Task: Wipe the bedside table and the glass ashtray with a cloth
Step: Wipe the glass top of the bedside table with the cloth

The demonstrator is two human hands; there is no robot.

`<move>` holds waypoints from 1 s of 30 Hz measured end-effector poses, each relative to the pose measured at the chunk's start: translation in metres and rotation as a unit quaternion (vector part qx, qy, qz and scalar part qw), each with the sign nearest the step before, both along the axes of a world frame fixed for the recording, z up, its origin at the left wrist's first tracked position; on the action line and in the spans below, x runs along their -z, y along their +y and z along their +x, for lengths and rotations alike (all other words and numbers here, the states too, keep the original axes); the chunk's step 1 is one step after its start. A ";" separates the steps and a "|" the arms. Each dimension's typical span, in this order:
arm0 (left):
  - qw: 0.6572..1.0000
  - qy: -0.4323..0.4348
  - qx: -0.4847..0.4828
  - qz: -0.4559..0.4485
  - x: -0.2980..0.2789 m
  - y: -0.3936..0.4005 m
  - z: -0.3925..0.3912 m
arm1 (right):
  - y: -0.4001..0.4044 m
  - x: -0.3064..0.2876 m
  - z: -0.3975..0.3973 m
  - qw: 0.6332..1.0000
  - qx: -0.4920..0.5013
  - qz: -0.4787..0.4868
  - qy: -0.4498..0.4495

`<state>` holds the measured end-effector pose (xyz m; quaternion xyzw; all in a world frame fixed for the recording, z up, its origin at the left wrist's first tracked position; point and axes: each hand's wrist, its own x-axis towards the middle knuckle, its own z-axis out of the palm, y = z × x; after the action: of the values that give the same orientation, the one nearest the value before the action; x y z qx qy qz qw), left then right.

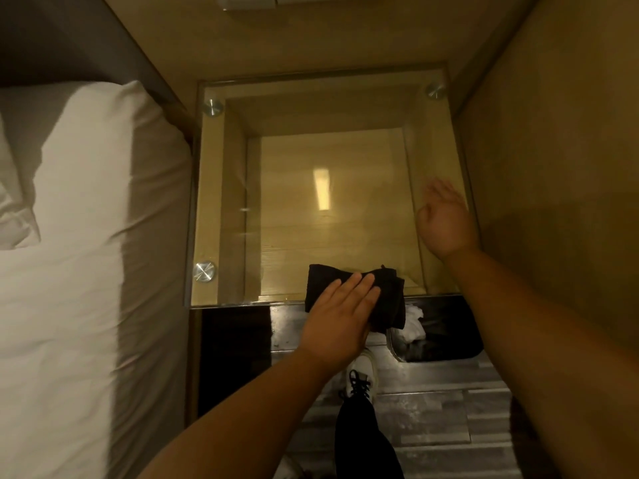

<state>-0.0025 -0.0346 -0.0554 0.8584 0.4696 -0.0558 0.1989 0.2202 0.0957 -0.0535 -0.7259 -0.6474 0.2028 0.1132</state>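
Note:
The bedside table (pixel 221 188) has a clear glass top over a pale wooden box, held by round metal studs at its corners. A black folded cloth (pixel 387 295) lies on the front edge of the glass, hanging partly over it. My left hand (pixel 337 316) presses flat on the cloth, fingers straight and together. Over at the right edge of the glass, my right hand (pixel 444 219) rests with fingers spread and holds nothing. No glass ashtray is in view.
A bed with white sheets and a pillow (pixel 86 202) runs along the left. Wooden wall panels close in the back and right. Below the table's front stands a dark bin (pixel 446 344) with white paper in it. My white shoe (pixel 361 375) is on the grey floor.

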 end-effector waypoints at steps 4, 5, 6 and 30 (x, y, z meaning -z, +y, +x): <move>1.000 -0.019 -0.010 -0.018 -0.006 -0.003 -0.003 | -0.061 -0.022 -0.014 0.998 -0.013 0.023 0.052; 0.999 -0.031 -0.012 -0.016 -0.008 -0.003 -0.003 | -0.083 -0.027 -0.018 0.997 -0.044 0.012 0.060; 0.999 -0.044 -0.015 -0.017 -0.010 -0.001 -0.004 | -0.106 -0.032 -0.023 0.994 -0.080 -0.004 0.073; 0.986 -0.041 0.036 -0.159 -0.116 -0.057 -0.076 | -0.241 -0.117 -0.048 0.976 -0.123 -0.092 0.153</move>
<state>-0.0788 -0.0916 0.0601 0.8334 0.4154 -0.1021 0.3498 0.1727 -0.1451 0.0635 -0.6087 -0.6850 0.3827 0.1175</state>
